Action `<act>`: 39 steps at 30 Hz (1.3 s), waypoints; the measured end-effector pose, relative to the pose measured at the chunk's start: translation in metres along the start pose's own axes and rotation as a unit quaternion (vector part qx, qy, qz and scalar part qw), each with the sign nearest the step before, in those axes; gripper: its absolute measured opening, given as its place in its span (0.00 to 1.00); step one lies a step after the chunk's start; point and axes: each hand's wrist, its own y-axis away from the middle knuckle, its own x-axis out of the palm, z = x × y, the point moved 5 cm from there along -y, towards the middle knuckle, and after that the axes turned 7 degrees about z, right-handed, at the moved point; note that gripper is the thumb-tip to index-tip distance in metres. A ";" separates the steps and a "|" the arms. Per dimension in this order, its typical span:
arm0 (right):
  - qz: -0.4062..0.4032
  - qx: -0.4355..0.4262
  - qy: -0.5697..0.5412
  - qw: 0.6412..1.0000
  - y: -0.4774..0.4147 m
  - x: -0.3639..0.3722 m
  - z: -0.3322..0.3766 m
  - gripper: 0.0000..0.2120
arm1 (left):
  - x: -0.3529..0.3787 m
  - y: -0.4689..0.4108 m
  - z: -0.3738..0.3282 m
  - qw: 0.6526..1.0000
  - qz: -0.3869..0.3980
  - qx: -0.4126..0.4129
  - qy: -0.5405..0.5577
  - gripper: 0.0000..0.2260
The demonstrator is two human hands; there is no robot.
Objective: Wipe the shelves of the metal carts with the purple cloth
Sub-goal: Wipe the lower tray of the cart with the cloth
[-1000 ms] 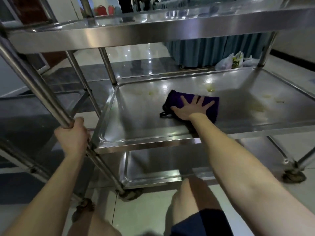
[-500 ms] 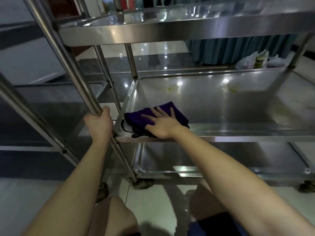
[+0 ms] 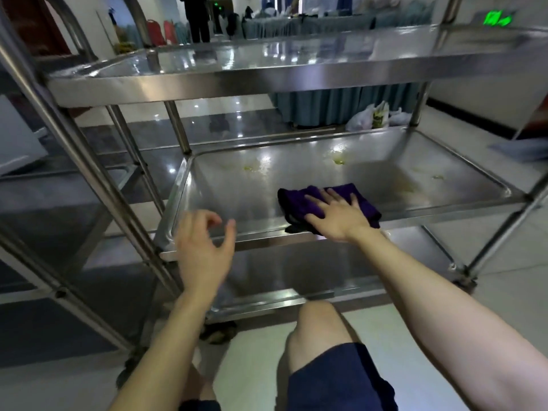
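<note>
A three-tier metal cart stands in front of me. Its middle shelf [image 3: 237, 185] carries yellowish stains toward the back. The purple cloth [image 3: 299, 203] lies crumpled near the front edge of that shelf, right of the middle. My right hand [image 3: 335, 215] presses flat on the cloth, fingers spread. My left hand [image 3: 204, 244] hovers in the air in front of the shelf's front-left corner, fingers loosely curled and apart, holding nothing. It is just right of the cart's slanted front-left post [image 3: 89, 161].
The top shelf [image 3: 267, 81] overhangs the work area; the bottom shelf [image 3: 296, 274] lies below. A second metal cart [image 3: 38, 209] stands close on the left. My bare knee [image 3: 317, 330] is under the front edge. Plastic bags [image 3: 370, 117] and a skirted table sit behind.
My left hand has let go of the front-left post and now floats open. My right hand has slid the cloth from the shelf's front-left corner toward the right.
</note>
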 end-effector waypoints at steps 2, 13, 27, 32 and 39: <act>0.007 -0.004 -0.001 1.000 0.000 0.001 0.005 0.32 | 0.043 -0.008 -0.027 0.992 0.113 0.048 -0.022 0.05; -0.021 0.102 -0.032 0.994 0.024 -0.011 -0.099 0.31 | 0.153 -0.031 -0.039 0.896 0.376 0.031 -0.234 0.27; -0.010 0.185 -0.037 0.982 0.019 -0.005 -0.059 0.34 | 0.167 -0.052 -0.042 0.870 0.428 -0.001 -0.243 0.29; 0.020 0.162 -0.073 0.984 0.014 -0.011 -0.070 0.30 | 0.203 -0.067 -0.108 0.908 0.395 0.022 -0.138 0.21; -0.036 0.018 -0.055 0.998 0.035 -0.014 -0.132 0.28 | 0.226 -0.054 -0.113 0.913 0.371 0.056 -0.161 0.16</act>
